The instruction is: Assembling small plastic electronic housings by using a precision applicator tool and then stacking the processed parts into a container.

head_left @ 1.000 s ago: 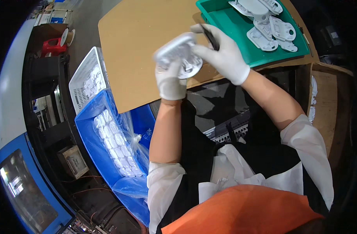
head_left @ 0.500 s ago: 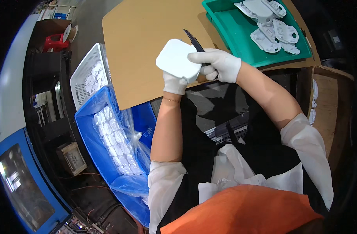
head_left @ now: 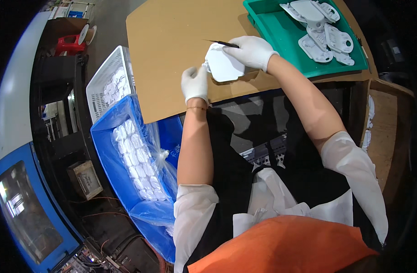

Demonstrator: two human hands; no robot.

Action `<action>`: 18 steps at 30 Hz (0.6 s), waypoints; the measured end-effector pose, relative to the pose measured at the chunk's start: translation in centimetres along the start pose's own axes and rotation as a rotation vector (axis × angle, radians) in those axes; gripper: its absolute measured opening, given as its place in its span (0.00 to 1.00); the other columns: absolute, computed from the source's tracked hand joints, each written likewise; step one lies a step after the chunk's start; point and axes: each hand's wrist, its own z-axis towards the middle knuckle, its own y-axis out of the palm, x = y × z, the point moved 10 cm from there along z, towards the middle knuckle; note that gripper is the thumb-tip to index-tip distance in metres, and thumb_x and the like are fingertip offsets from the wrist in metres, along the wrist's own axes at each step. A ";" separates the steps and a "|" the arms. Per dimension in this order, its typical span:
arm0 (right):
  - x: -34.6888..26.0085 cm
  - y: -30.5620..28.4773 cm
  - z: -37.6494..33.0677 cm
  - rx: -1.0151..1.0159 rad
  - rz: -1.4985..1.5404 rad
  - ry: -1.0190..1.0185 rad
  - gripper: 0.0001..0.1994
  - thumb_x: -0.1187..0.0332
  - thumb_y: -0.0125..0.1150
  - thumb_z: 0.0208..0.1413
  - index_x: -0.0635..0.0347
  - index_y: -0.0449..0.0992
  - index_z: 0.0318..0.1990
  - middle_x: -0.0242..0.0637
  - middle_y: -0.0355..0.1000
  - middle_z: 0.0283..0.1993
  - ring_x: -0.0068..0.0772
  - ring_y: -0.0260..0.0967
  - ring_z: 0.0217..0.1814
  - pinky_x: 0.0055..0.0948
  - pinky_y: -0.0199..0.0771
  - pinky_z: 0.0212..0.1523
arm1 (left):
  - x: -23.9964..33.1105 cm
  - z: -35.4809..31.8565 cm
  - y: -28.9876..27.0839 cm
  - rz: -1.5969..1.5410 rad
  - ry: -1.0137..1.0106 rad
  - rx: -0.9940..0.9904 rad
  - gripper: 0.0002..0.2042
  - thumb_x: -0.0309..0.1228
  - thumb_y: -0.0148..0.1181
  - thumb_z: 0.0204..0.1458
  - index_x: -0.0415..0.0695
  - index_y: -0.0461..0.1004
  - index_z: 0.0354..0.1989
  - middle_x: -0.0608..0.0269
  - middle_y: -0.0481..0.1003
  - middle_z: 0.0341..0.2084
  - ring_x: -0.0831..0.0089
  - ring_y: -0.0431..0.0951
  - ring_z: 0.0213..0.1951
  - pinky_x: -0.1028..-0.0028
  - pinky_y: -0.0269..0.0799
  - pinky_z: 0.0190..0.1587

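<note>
White plastic part [head_left: 226, 64] between both gloved hands [head_left: 254, 51]

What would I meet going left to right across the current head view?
Red stool, white basket, left hand, white part, right hand, green tray, brown box.

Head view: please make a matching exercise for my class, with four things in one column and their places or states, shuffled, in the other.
Things
1. Green tray
2. Blue bin
3. Red stool
4. Black tool

Places or states
A. Held in the gloved right hand
B. In the background, upper left of the picture
C. Lined with clear plastic film
D. On the brown board, upper right of the picture

Right pairs: 1-D, 2-C, 3-B, 4-A
</note>
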 end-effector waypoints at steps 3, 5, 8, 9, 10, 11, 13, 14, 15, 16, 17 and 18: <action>0.3 0.2 0.6 -0.026 -0.066 -0.030 0.20 0.49 0.46 0.59 0.47 0.78 0.49 0.43 0.76 0.45 0.46 0.74 0.47 0.38 0.73 0.49 | -0.7 -1.8 2.9 0.147 -0.191 -0.214 0.19 0.39 0.60 0.55 0.31 0.74 0.43 0.61 0.77 0.21 0.72 0.75 0.23 0.73 0.73 0.30; 0.2 0.1 0.4 -0.019 -0.104 -0.061 0.20 0.49 0.47 0.59 0.47 0.78 0.49 0.43 0.76 0.46 0.46 0.74 0.46 0.37 0.73 0.49 | 0.6 -1.5 3.0 0.272 -0.052 -0.153 0.19 0.40 0.60 0.55 0.32 0.76 0.41 0.59 0.78 0.23 0.72 0.76 0.24 0.74 0.73 0.31; -1.0 -0.1 0.0 -0.030 -0.049 -0.131 0.21 0.50 0.50 0.56 0.55 0.79 0.46 0.47 0.76 0.40 0.48 0.73 0.42 0.38 0.71 0.45 | 3.1 -1.4 1.6 0.439 0.110 -0.061 0.18 0.41 0.60 0.54 0.34 0.79 0.38 0.56 0.80 0.27 0.73 0.78 0.28 0.74 0.73 0.33; -0.6 0.1 -0.2 -0.054 -0.047 -0.114 0.21 0.50 0.50 0.56 0.55 0.79 0.46 0.47 0.76 0.40 0.48 0.73 0.43 0.39 0.71 0.45 | 4.1 -1.9 1.7 0.472 0.113 -0.077 0.18 0.40 0.60 0.54 0.34 0.79 0.38 0.56 0.80 0.27 0.74 0.78 0.29 0.75 0.73 0.33; -0.2 0.4 -0.2 -0.078 -0.045 -0.097 0.22 0.50 0.50 0.56 0.56 0.79 0.46 0.47 0.76 0.41 0.48 0.73 0.43 0.39 0.71 0.46 | 4.6 -2.2 1.9 0.506 0.116 -0.092 0.17 0.40 0.61 0.53 0.34 0.79 0.39 0.56 0.80 0.27 0.74 0.78 0.29 0.75 0.73 0.34; 0.1 0.9 0.0 -0.098 -0.063 -0.060 0.21 0.50 0.50 0.56 0.55 0.79 0.46 0.47 0.76 0.41 0.49 0.73 0.43 0.39 0.71 0.46 | 4.7 -2.2 1.8 0.505 0.116 -0.091 0.17 0.40 0.61 0.53 0.34 0.79 0.39 0.56 0.80 0.27 0.74 0.78 0.29 0.75 0.73 0.34; 0.3 1.5 0.2 -0.102 -0.063 -0.055 0.21 0.50 0.50 0.57 0.54 0.79 0.46 0.47 0.76 0.42 0.48 0.73 0.44 0.39 0.71 0.47 | 4.2 -2.2 1.8 0.472 0.081 -0.126 0.15 0.36 0.60 0.53 0.34 0.79 0.40 0.57 0.80 0.27 0.74 0.77 0.29 0.75 0.72 0.35; 0.1 1.8 0.2 -0.109 -0.061 -0.050 0.21 0.49 0.49 0.57 0.54 0.79 0.47 0.47 0.76 0.42 0.48 0.73 0.44 0.39 0.72 0.47 | 3.6 -1.9 1.6 0.472 0.079 -0.126 0.15 0.36 0.60 0.53 0.34 0.79 0.40 0.57 0.80 0.27 0.74 0.77 0.29 0.75 0.72 0.35; -0.1 2.1 0.3 -0.111 -0.061 -0.050 0.21 0.49 0.49 0.57 0.54 0.79 0.47 0.47 0.76 0.42 0.48 0.73 0.44 0.39 0.72 0.47 | 2.7 -1.7 1.7 0.368 0.049 -0.157 0.14 0.34 0.59 0.53 0.34 0.78 0.41 0.59 0.79 0.27 0.74 0.77 0.28 0.75 0.72 0.34; -0.1 2.4 0.4 -0.119 -0.062 -0.026 0.21 0.49 0.49 0.57 0.53 0.79 0.46 0.46 0.76 0.42 0.48 0.73 0.44 0.39 0.72 0.47 | 1.8 -1.5 1.9 0.265 0.020 -0.187 0.14 0.33 0.58 0.53 0.35 0.78 0.41 0.60 0.79 0.27 0.75 0.76 0.28 0.76 0.72 0.33; 0.0 2.6 0.4 -0.125 -0.061 0.000 0.22 0.49 0.48 0.58 0.53 0.79 0.46 0.46 0.76 0.42 0.47 0.73 0.45 0.39 0.72 0.48 | 1.6 -1.4 1.8 0.267 0.019 -0.189 0.14 0.33 0.58 0.53 0.35 0.78 0.41 0.60 0.79 0.27 0.75 0.76 0.28 0.76 0.72 0.33; 0.1 2.6 0.6 -0.126 -0.059 0.003 0.22 0.49 0.48 0.58 0.53 0.79 0.46 0.46 0.76 0.42 0.47 0.73 0.45 0.39 0.72 0.48 | 1.0 -1.4 2.1 0.191 -0.023 -0.218 0.13 0.31 0.57 0.54 0.35 0.78 0.42 0.62 0.78 0.27 0.76 0.74 0.27 0.77 0.70 0.31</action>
